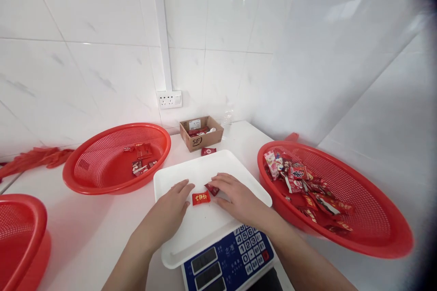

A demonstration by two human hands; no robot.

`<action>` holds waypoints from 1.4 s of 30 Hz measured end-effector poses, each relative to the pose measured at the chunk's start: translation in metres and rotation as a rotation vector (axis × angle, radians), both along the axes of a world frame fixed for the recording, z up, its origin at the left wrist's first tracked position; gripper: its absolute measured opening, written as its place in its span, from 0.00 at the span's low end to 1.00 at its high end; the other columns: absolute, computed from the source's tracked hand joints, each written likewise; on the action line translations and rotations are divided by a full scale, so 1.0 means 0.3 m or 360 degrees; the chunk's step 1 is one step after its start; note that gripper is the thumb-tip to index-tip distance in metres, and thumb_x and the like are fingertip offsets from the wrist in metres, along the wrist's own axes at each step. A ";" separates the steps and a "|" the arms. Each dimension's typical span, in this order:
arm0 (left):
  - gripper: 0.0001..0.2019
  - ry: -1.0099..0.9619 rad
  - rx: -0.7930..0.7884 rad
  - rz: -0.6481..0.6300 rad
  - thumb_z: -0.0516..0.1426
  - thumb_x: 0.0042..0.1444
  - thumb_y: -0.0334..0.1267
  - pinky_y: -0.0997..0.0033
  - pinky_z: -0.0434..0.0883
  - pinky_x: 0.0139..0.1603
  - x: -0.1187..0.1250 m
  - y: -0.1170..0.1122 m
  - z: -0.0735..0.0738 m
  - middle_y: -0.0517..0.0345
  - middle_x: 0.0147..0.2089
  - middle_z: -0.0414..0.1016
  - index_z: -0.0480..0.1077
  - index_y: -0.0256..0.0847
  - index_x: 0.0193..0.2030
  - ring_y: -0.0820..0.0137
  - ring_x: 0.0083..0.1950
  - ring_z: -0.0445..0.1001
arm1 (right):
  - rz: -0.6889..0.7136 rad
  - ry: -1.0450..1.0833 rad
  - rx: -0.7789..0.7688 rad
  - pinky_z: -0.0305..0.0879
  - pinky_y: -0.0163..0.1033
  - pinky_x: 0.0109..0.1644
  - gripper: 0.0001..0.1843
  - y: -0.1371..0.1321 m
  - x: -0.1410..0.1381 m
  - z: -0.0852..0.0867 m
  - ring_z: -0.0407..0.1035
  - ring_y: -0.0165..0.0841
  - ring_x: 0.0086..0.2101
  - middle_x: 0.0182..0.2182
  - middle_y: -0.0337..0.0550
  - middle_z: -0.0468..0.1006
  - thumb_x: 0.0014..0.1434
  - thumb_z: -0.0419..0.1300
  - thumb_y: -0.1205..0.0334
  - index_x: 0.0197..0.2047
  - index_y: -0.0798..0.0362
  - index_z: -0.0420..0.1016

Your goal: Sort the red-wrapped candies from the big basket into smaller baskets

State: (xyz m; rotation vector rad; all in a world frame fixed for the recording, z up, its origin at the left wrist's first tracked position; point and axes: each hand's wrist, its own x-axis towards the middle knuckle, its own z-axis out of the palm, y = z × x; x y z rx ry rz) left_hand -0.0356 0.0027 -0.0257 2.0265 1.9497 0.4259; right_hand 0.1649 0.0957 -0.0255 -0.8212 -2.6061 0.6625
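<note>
A white tray (191,170) rests on a digital scale (235,259) with a blue keypad panel. Over the tray's left half, my left hand (170,209) is open, its thumb apart from the fingers and nothing between them. Just right of its fingertips lies a small bright red packet (201,198) with yellow characters, flat on the tray. My right hand (239,198) has its fingers and thumb closed about a small dark red packet (211,189), partly hidden under the fingertips. The two packets lie close together.
Right of the scale, a large red basket (378,223) holds many wrapped packets. Another red basket (85,145) at left holds several. A third basket (37,218) stands at lower left. Behind the tray are a cardboard box (208,138) and a loose packet (208,151).
</note>
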 end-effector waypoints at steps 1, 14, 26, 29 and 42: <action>0.22 -0.0012 -0.0017 -0.0007 0.43 0.60 0.31 0.56 0.63 0.58 0.005 0.001 -0.001 0.51 0.66 0.55 0.59 0.43 0.61 0.61 0.63 0.60 | 0.0044 -0.0022 0.0022 0.52 0.50 0.62 0.20 -0.009 -0.007 0.000 0.53 0.41 0.59 0.56 0.47 0.68 0.58 0.55 0.61 0.55 0.53 0.68; 0.14 -0.0102 0.0220 0.0195 0.42 0.62 0.35 0.62 0.67 0.41 0.006 0.017 0.035 0.52 0.40 0.71 0.68 0.41 0.38 0.62 0.43 0.69 | 0.0052 0.0006 0.0391 0.56 0.47 0.57 0.11 -0.052 -0.087 -0.026 0.64 0.39 0.49 0.40 0.48 0.76 0.62 0.49 0.67 0.40 0.56 0.72; 0.12 -0.0400 0.0301 0.0041 0.43 0.61 0.33 0.66 0.69 0.43 0.034 0.011 0.040 0.58 0.46 0.72 0.66 0.46 0.43 0.67 0.45 0.71 | -0.0030 0.0263 0.0201 0.59 0.45 0.54 0.10 -0.038 -0.055 0.000 0.67 0.36 0.45 0.38 0.44 0.76 0.62 0.51 0.62 0.39 0.52 0.73; 0.10 -0.0510 0.0284 0.0170 0.43 0.62 0.36 0.66 0.69 0.43 0.036 0.006 0.045 0.59 0.46 0.73 0.63 0.47 0.46 0.67 0.46 0.72 | -0.0137 0.0282 0.0157 0.60 0.44 0.53 0.11 -0.023 -0.035 0.005 0.66 0.36 0.47 0.42 0.46 0.76 0.62 0.52 0.62 0.43 0.52 0.73; 0.14 -0.0203 0.0476 0.0317 0.43 0.62 0.41 0.64 0.71 0.43 0.031 0.016 0.043 0.54 0.48 0.73 0.67 0.46 0.46 0.62 0.48 0.71 | -0.0381 0.0190 0.0294 0.60 0.51 0.55 0.15 0.019 0.081 0.030 0.64 0.40 0.51 0.48 0.47 0.73 0.60 0.52 0.61 0.49 0.50 0.71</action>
